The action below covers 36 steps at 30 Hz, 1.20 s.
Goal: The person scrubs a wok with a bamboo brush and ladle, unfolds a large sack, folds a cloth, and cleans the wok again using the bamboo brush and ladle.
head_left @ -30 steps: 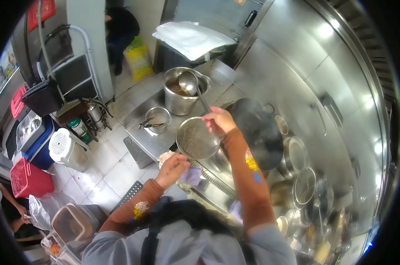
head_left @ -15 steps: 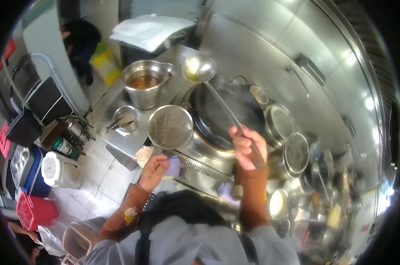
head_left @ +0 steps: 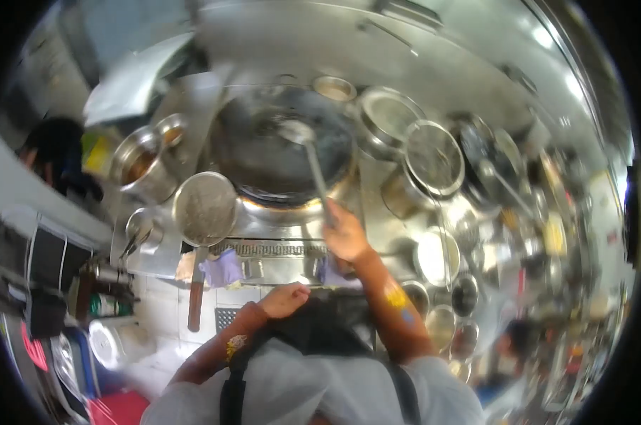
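My right hand (head_left: 345,230) is closed round the handle of a metal ladle (head_left: 316,170). The ladle's bowl is down inside a large dark wok (head_left: 250,152), blurred by motion. Close to my body, my left hand (head_left: 285,301) has its fingers curled together, and nothing shows in them. A purple cloth (head_left: 223,269) lies on the stove's front edge, left of that hand and apart from it. Beside the wok rests a round strainer (head_left: 206,209), its wooden handle (head_left: 195,304) sticking out over the edge.
Left of the wok stand a steel pot of brown liquid (head_left: 140,166) and a small pot with utensils (head_left: 145,228). To the right are stacked pans (head_left: 391,117), a mesh skimmer (head_left: 434,157) and a white bowl (head_left: 436,257). Another person (head_left: 58,152) is at far left.
My right hand has brought the ladle from above the wok's far left down into the wok. My left hand has moved away from the purple cloth, toward my body. The view has turned right.
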Tool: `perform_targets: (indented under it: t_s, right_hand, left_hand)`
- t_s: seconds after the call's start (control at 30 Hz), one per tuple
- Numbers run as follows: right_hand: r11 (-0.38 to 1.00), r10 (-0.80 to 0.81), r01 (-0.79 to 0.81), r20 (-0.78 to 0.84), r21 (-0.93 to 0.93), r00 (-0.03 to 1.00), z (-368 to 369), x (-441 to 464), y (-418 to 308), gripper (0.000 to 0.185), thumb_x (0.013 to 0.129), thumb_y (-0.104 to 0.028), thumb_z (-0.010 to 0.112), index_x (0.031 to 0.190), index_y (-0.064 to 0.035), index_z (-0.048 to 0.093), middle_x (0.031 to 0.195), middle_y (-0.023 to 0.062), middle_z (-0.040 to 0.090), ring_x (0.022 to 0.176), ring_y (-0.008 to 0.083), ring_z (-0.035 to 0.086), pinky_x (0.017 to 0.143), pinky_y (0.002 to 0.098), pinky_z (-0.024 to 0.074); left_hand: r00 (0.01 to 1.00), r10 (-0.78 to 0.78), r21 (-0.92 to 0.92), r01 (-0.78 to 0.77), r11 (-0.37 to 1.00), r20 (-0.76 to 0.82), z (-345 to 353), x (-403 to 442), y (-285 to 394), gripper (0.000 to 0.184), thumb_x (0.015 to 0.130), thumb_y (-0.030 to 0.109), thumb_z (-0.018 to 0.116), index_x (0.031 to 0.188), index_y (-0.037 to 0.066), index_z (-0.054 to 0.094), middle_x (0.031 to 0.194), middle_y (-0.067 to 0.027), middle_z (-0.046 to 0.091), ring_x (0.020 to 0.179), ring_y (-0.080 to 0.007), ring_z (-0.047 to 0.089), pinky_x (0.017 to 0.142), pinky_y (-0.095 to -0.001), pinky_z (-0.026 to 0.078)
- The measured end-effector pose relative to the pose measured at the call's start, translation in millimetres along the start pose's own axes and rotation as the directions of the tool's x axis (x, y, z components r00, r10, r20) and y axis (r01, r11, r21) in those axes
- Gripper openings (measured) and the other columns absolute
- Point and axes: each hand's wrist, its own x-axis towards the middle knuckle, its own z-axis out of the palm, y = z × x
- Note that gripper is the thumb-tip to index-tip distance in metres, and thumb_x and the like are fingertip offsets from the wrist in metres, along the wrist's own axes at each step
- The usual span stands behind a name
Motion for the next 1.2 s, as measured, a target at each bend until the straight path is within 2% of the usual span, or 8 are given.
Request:
perform_targets:
  t_s: [0.23, 0.3, 0.37, 0.53, 0.8, 0.87, 1.1, 1.2]
  right_hand:
    - [0.993, 0.111, -0.114, -0.214, -0.003, 0.971, 14, -67, -33, 0.054, 0.089, -0.02, 0.062, 0.138, -0.0024, 0.047, 0.098, 0.0239, 0.065, 0.091, 0.0414, 0.063, 0.081, 0.0469, 0.0507]
    - [0.966, 0.257, -0.24, -0.341, 0.091, 0.904, 5, -131, -48, 0.048, 0.09, -0.021, 0.065, 0.133, -0.0022, 0.053, 0.098, 0.0207, 0.065, 0.089, 0.0385, 0.064, 0.08, 0.0444, 0.0514]
    - [0.93, 0.366, -0.342, -0.397, 0.131, 0.842, 4, -211, -42, 0.041, 0.09, -0.019, 0.066, 0.126, -0.0019, 0.059, 0.096, 0.0175, 0.065, 0.087, 0.0331, 0.066, 0.077, 0.0384, 0.0525]
    - [0.376, 0.848, -0.87, -0.496, 0.319, 0.185, 66, -417, -80, 0.035, 0.091, -0.019, 0.065, 0.12, 0.0, 0.063, 0.102, 0.0186, 0.071, 0.091, 0.0272, 0.071, 0.081, 0.0358, 0.0544]
    - [-0.091, 0.688, -0.419, -0.247, 0.903, -0.682, 244, -582, -239, 0.036, 0.09, -0.021, 0.065, 0.118, 0.0011, 0.064, 0.098, 0.0142, 0.071, 0.082, 0.024, 0.068, 0.074, 0.0353, 0.0541]
    - [-0.074, 0.698, -0.153, -0.058, 0.986, -0.713, 275, -589, -258, 0.035, 0.092, -0.018, 0.064, 0.12, 0.0015, 0.062, 0.09, 0.0093, 0.069, 0.069, 0.0145, 0.065, 0.062, 0.0297, 0.0531]
    - [0.081, 0.671, 0.213, 0.105, 0.974, -0.734, 341, -699, -263, 0.028, 0.092, -0.025, 0.062, 0.108, -0.0021, 0.065, 0.083, 0.0083, 0.067, 0.063, 0.0153, 0.064, 0.05, 0.028, 0.0513]
    - [0.435, 0.557, 0.45, 0.159, 0.78, -0.815, 361, -766, -254, 0.046, 0.095, -0.055, 0.053, 0.09, -0.0101, 0.062, 0.073, 0.004, 0.06, 0.065, 0.0178, 0.062, 0.059, 0.032, 0.0527]
  left_hand:
    - [0.856, -0.128, 0.43, -0.117, 0.895, 0.501, 52, 60, -32, 0.033, 0.091, 0.027, 0.058, 0.117, 0.006, 0.062, 0.096, -0.0185, 0.069, 0.099, -0.0326, 0.066, 0.088, -0.0419, 0.051]
    - [0.721, 0.527, 0.212, -0.659, 0.721, 0.449, 85, 77, -71, 0.039, 0.091, 0.025, 0.059, 0.123, 0.004, 0.058, 0.107, -0.0218, 0.067, 0.108, -0.0377, 0.062, 0.096, -0.0425, 0.047]
    - [0.572, -0.141, 0.342, -0.261, 0.903, 0.808, 95, 104, -82, 0.054, 0.087, 0.022, 0.061, 0.134, 0.0, 0.047, 0.135, -0.0261, 0.049, 0.126, -0.0418, 0.049, 0.106, -0.0463, 0.04]
    - [0.92, -0.039, 0.798, -0.317, 0.512, 0.39, 151, 137, -160, 0.05, 0.08, 0.021, 0.065, 0.119, -0.006, 0.05, 0.128, -0.03, 0.052, 0.124, -0.0468, 0.047, 0.106, -0.0494, 0.04]
    - [0.939, -0.129, 0.917, -0.272, 0.291, 0.319, 174, 156, -125, 0.059, 0.082, 0.022, 0.059, 0.134, -0.004, 0.05, 0.135, -0.0308, 0.047, 0.123, -0.0449, 0.049, 0.106, -0.0574, 0.036]
    - [0.904, 0.151, 0.883, -0.424, 0.204, 0.4, 170, 156, -156, 0.063, 0.077, 0.024, 0.061, 0.13, -0.007, 0.047, 0.138, -0.036, 0.04, 0.128, -0.0496, 0.041, 0.112, -0.0518, 0.031]
    - [0.771, -0.328, 0.835, -0.47, 0.285, 0.546, 191, 145, -95, 0.054, 0.081, 0.028, 0.059, 0.123, -0.007, 0.056, 0.124, -0.031, 0.059, 0.118, -0.0426, 0.057, 0.101, -0.044, 0.045]
    - [0.332, -0.714, 0.629, -0.753, 0.194, 0.616, 230, 112, -123, 0.06, 0.082, 0.04, 0.063, 0.129, 0.004, 0.055, 0.126, -0.0234, 0.061, 0.119, -0.0389, 0.057, 0.102, -0.0433, 0.045]
